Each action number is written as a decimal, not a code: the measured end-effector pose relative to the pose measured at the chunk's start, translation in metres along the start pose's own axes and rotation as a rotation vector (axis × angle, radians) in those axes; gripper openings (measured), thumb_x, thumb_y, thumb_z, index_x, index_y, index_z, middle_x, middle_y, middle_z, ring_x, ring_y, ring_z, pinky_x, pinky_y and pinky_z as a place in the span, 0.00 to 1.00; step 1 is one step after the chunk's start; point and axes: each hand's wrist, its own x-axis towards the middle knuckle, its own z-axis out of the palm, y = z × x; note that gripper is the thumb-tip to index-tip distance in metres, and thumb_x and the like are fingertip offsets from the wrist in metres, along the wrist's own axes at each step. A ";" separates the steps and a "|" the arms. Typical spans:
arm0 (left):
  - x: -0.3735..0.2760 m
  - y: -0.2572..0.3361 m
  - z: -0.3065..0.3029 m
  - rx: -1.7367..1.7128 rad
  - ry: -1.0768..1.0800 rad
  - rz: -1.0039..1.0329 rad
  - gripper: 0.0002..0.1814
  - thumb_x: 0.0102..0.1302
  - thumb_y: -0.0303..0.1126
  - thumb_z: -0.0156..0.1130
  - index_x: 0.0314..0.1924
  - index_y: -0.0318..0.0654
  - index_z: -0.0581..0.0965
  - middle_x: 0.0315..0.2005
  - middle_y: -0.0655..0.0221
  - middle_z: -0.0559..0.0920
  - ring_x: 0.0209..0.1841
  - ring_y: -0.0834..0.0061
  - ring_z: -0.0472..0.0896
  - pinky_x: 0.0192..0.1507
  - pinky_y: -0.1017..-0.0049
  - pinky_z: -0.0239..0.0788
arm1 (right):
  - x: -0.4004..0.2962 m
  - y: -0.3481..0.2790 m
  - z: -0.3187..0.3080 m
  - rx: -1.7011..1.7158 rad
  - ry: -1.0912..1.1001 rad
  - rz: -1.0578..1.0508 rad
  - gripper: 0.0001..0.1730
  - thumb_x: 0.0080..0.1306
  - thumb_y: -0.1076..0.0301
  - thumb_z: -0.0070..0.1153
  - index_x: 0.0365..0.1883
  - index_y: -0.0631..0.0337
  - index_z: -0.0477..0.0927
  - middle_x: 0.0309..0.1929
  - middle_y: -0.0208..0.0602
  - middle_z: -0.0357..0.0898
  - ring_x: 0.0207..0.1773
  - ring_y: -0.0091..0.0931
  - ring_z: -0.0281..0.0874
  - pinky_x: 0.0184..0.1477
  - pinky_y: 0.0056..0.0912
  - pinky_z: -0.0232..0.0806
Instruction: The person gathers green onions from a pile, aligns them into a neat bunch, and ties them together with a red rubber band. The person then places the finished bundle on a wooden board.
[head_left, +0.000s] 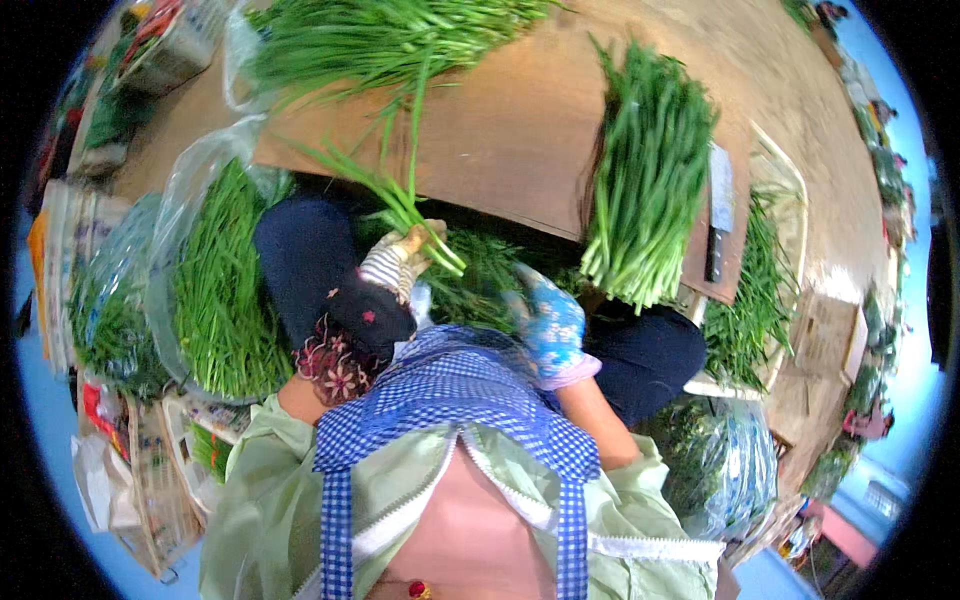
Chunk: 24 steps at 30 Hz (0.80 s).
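Note:
My left hand, in a striped glove, is closed around a few green leafy stalks with pale ends, held over my lap. My right hand, in a blue patterned glove with a pink cuff, is apart from them, its fingers spread and blurred, with nothing seen in it. Beneath both hands lie loose green leaves. A thick bundle of green stalks rests on the brown board, its pale ends towards me. A large heap of the same greens covers the board's far left part.
A cleaver lies at the board's right edge. A white crate of greens stands right of it. An open plastic bag of greens is by my left knee, another filled bag at lower right. More crates stand lower left.

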 end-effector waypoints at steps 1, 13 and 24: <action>0.003 -0.011 -0.006 -0.013 -0.073 -0.007 0.22 0.61 0.43 0.60 0.49 0.35 0.73 0.47 0.65 0.77 0.53 0.70 0.72 0.58 0.63 0.60 | 0.011 -0.019 -0.005 0.086 0.039 -0.068 0.23 0.58 0.60 0.56 0.51 0.60 0.73 0.40 0.48 0.79 0.40 0.41 0.78 0.42 0.41 0.69; -0.018 0.015 0.059 -0.268 0.046 -0.070 0.23 0.61 0.33 0.59 0.54 0.35 0.68 0.43 0.59 0.75 0.47 0.59 0.73 0.52 0.53 0.66 | -0.018 -0.013 -0.022 -0.150 -0.182 -0.296 0.33 0.54 0.73 0.48 0.62 0.59 0.62 0.23 0.34 0.72 0.26 0.31 0.74 0.29 0.32 0.65; 0.044 0.072 0.264 0.668 -0.460 0.410 0.30 0.62 0.32 0.57 0.61 0.29 0.61 0.55 0.57 0.72 0.56 0.66 0.69 0.58 0.72 0.58 | 0.011 0.058 -0.081 0.340 0.568 0.265 0.22 0.63 0.76 0.50 0.58 0.60 0.71 0.36 0.33 0.80 0.29 0.19 0.69 0.33 0.21 0.64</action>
